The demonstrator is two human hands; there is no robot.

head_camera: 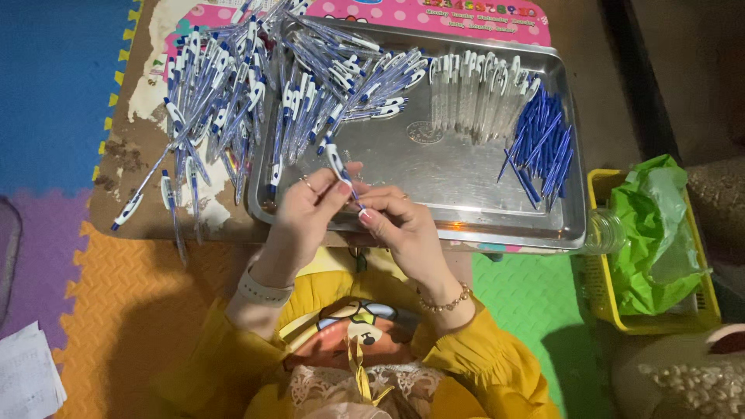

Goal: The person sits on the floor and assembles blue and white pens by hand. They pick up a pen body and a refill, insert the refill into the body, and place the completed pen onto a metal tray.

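Note:
My left hand [306, 208] pinches a clear ballpoint pen [339, 165] with a blue and white clip, held tilted over the front rim of a steel tray [458, 182]. My right hand [396, 225] grips the pen's lower tip with its fingertips. Both hands meet just above the tray's near edge. A heap of finished pens [233, 93] spreads over the tray's left side and the small table. Clear pen barrels [477, 89] lie in a row at the tray's back right, beside a pile of blue refills [543, 143].
The small worn table [128, 167] stands on coloured foam floor mats [101, 295]. A yellow basket [601, 271] with a green plastic bag [656, 233] sits at the right, a clear bottle [605, 231] next to it. Papers [27, 376] lie at the lower left.

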